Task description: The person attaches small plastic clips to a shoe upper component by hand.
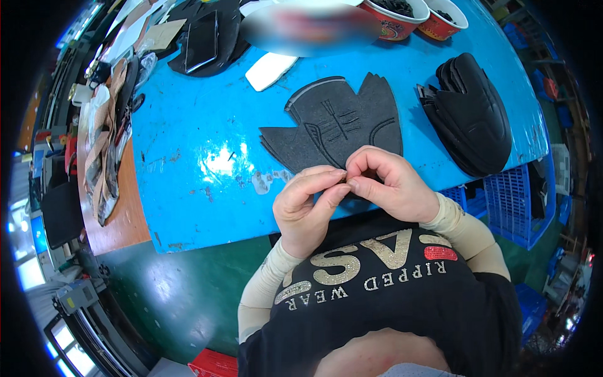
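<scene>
My left hand (306, 204) and my right hand (392, 187) meet fingertip to fingertip over the table's near edge. Thumb and forefinger are pinched on both sides, and whatever sits between them is too small to make out. Just beyond my hands lies a pile of dark grey cut pieces (352, 122) with curved and notched outlines and stitched or pressed lines on top. To its right rests a second stack of black curved pieces (472, 122), fanned at its far left end.
The blue table (195, 207) carries a white pad (270, 70), a phone (202, 39) on black pieces, and two red-and-white tubs (399, 17) of small black parts. At the left is a wooden surface (110, 188) with cloth and plastic. A blue crate (512, 204) stands at the right.
</scene>
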`<state>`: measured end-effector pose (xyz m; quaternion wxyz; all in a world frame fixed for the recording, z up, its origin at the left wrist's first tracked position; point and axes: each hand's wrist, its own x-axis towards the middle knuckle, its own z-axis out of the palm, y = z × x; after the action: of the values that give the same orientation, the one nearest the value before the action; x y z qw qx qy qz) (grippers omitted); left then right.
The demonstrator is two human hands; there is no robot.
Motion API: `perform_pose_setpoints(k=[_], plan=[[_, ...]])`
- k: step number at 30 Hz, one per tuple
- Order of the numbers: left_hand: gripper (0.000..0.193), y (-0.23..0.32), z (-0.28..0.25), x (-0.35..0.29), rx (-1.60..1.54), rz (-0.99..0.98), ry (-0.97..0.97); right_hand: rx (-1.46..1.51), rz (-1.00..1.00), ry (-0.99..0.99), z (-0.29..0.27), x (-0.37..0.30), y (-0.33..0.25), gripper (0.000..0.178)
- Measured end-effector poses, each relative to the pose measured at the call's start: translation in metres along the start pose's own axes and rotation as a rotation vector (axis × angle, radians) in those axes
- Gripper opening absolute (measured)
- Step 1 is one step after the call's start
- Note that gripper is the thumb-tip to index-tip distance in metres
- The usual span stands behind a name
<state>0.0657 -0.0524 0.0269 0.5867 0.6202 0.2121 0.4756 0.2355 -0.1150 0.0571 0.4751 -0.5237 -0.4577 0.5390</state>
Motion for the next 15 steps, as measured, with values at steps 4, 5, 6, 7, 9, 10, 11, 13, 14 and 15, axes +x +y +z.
perform_pose_setpoints(k=[4,5,6,7,9,10,11,13,14,15], plan=[[0.024,-0.004,-0.009,0.0,0.091,0.087,-0.048,0.05,0.044,-0.017,0.003,0.004,0.001,0.012],[0.024,-0.006,-0.009,0.0,0.068,0.093,-0.036,0.056,0.034,-0.005,0.003,0.004,0.001,0.012],[0.024,-0.007,-0.012,0.001,0.071,0.098,-0.051,-0.094,-0.054,-0.001,0.003,0.005,0.001,0.012],[0.024,-0.006,-0.012,0.001,0.082,0.1,-0.068,-0.247,-0.137,-0.004,0.002,0.005,0.001,0.012],[0.024,-0.004,-0.011,0.003,0.095,0.103,-0.084,-0.143,-0.081,-0.036,-0.001,0.004,0.002,0.012],[0.024,-0.003,-0.011,0.004,0.085,0.087,-0.103,-0.042,-0.018,-0.066,-0.001,0.004,0.004,0.011],[0.024,-0.003,-0.011,0.005,0.074,0.07,-0.12,-0.041,-0.018,-0.064,0.0,0.004,0.006,0.011],[0.025,-0.004,-0.012,0.005,0.104,0.115,-0.112,-0.177,-0.187,0.023,0.005,0.005,0.008,0.009],[0.025,-0.005,-0.012,0.006,0.134,0.159,-0.101,-0.178,-0.187,0.02,0.005,0.005,0.008,0.009],[0.025,-0.005,-0.011,0.007,0.134,0.159,-0.098,-0.223,-0.269,0.046,0.006,0.006,0.008,0.008]])
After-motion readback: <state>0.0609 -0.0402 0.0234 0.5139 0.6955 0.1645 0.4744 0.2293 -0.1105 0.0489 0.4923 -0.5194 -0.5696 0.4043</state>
